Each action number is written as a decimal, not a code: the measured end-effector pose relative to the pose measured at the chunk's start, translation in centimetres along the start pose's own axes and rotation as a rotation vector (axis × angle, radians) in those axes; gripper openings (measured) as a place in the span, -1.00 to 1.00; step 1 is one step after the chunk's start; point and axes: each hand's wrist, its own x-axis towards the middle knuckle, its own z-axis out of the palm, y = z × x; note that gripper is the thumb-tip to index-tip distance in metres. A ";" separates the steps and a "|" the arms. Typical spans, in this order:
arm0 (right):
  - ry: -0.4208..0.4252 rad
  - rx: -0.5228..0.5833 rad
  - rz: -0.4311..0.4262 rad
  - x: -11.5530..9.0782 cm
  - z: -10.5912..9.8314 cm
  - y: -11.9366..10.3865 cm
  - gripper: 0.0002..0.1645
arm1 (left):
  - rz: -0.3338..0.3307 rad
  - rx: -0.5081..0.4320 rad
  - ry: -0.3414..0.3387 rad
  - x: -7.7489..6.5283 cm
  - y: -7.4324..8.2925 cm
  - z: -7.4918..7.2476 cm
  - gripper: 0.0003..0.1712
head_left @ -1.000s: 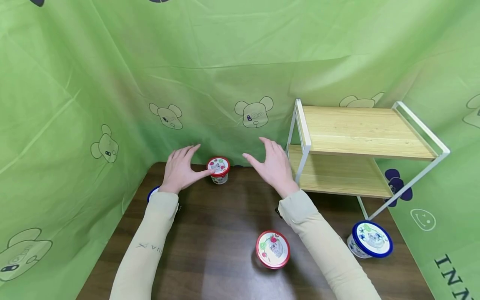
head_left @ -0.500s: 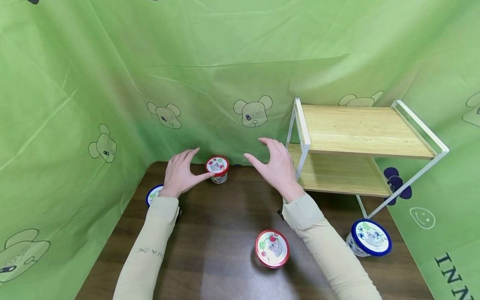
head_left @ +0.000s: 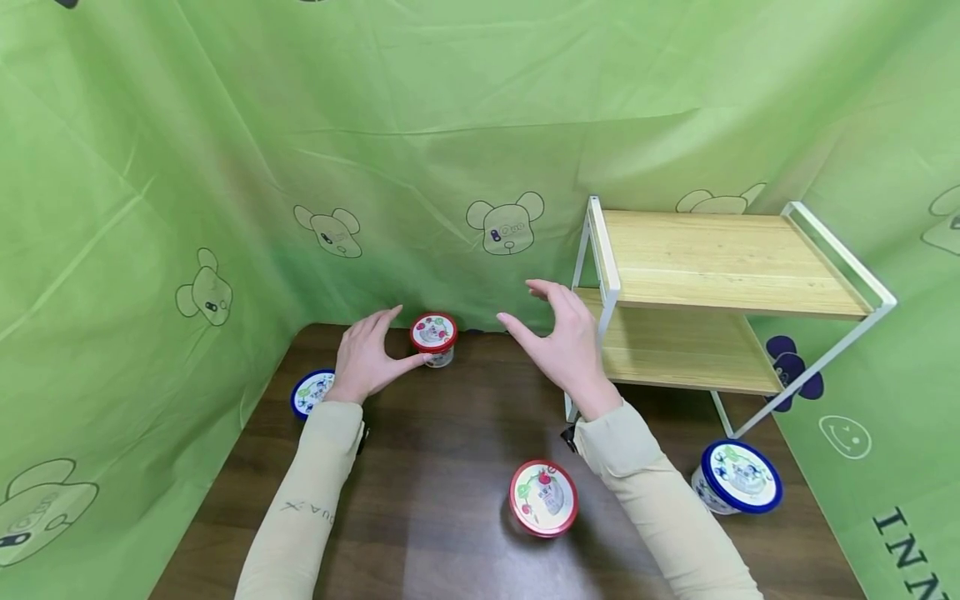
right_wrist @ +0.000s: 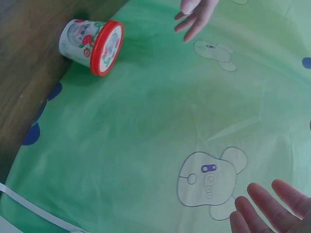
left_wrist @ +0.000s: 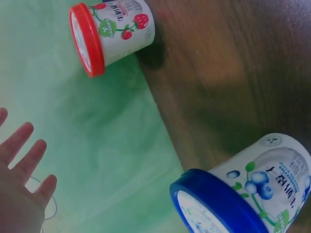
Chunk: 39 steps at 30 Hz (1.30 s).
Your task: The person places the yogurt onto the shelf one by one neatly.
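My left hand point(head_left: 367, 358) hovers over the back left of the table, thumb spread from the fingers, holding nothing. Its thumb overlaps a strawberry tub with a red lid point(head_left: 433, 331) in the head view; the left wrist view shows hand and tub apart. Behind the wrist, a blueberry tub with a blue lid point(head_left: 309, 394) is partly hidden. My right hand point(head_left: 564, 346) is raised beside the shelf's left frame, thumb and fingers apart, with nothing in it. Nearer to me stands a second red-lidded tub point(head_left: 543, 498). Another blue-lidded tub point(head_left: 741, 477) is at the right.
A two-tier rack with wooden boards point(head_left: 727, 258) and white metal frames stands at the back right. Green cloth point(head_left: 420, 117) printed with bear heads hangs behind and at both sides of the dark wooden table point(head_left: 450, 467).
My right hand has shifted a little to the right and toward me. The left hand has moved slightly right, uncovering more of the left blue-lidded tub. The tubs stay in place.
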 end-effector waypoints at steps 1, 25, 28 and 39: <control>0.008 0.011 -0.008 0.0 -0.1 -0.1 -0.31 | 0.000 -0.001 0.000 0.0 0.0 0.1 0.22; 0.145 0.073 -0.149 -0.3 -3.8 -2.1 -0.33 | -0.033 -0.039 -0.070 -0.5 0.2 2.2 0.27; 0.175 0.060 -0.162 -0.2 -4.5 -2.2 -0.33 | -0.037 -0.053 -0.071 -0.6 0.3 2.5 0.24; 0.340 0.092 -0.157 0.2 -7.7 -4.0 -0.40 | -0.061 -0.062 -0.105 -1.0 -0.1 3.2 0.30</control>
